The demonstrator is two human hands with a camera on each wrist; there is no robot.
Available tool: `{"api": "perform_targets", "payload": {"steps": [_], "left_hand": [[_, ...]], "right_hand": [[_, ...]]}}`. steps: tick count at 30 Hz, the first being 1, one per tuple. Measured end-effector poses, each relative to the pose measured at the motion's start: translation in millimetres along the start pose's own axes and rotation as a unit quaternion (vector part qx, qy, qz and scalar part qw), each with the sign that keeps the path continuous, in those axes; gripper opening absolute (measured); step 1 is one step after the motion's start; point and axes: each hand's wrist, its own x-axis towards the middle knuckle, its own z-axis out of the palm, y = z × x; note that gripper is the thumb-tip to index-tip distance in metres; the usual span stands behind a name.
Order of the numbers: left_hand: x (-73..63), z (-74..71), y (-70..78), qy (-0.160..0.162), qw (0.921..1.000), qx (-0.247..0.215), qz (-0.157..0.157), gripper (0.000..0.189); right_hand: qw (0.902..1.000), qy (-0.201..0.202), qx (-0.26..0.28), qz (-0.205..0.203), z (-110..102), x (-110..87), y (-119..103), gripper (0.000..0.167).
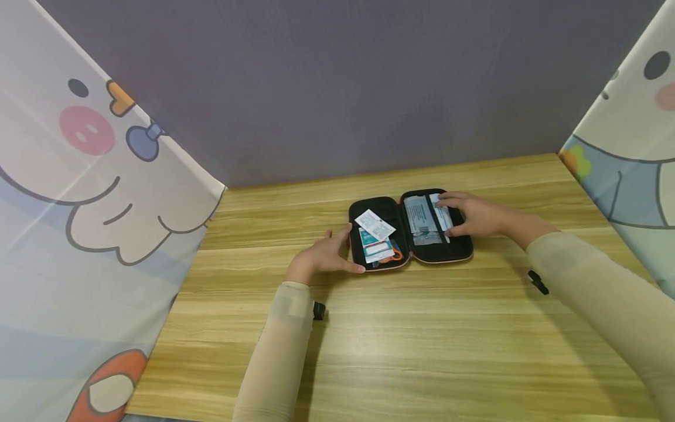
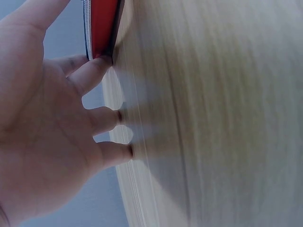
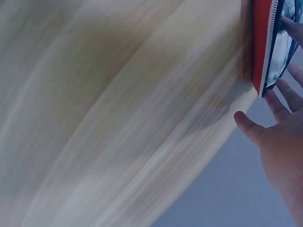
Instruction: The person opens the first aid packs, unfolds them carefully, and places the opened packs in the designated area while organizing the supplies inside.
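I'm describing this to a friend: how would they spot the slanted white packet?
On the wooden table lies an open case, black inside. In its left half, by the left hand, the white packet lies slanted. Unlike the teal-marked packet, it shows no teal.

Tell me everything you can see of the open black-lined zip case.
The stiff-looking, black-lined zip case lies open on the wood-grain table, round-cornered, its red outer side edged by a pale toothed zip. Its left half holds white and teal paper-like packets and something orange; in its right, a black strap crosses pale packets. The left hand touches its left edge; the right hand reaches over its right half.
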Motion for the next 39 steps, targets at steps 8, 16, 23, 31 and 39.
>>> {"api": "perform_targets", "payload": {"steps": [8, 16, 23, 31, 39], "left_hand": [[0.5, -0.1, 0.1, 0.005, 1.0000, 0.002, 0.004, 0.129], [1.5, 0.5, 0.4, 0.008, 1.0000, 0.004, 0.005, 0.130], [1.8, 0.5, -1.1, 0.009, 0.9999, 0.001, 0.008, 0.129], [1.5, -0.3, -1.3, 0.009, 0.9999, -0.001, 0.005, 0.129], [3.3, 0.1, 0.7, 0.006, 1.0000, 0.003, 0.007, 0.128]], "right_hand": [[0.9999, -0.007, 0.000, -0.013, -5.0, 2.3, -0.9, 0.077], [0.9998, 0.001, -0.015, -0.010, -12.8, 9.5, -8.0, 0.071], [0.9997, 0.016, -0.015, -0.014, -18.3, 22.2, -32.8, 0.061], [0.9994, 0.026, 0.013, -0.020, -2.1, 43.6, -64.0, 0.055], [0.9994, 0.001, 0.035, -0.006, 15.4, 55.5, -85.7, 0.054]]}}
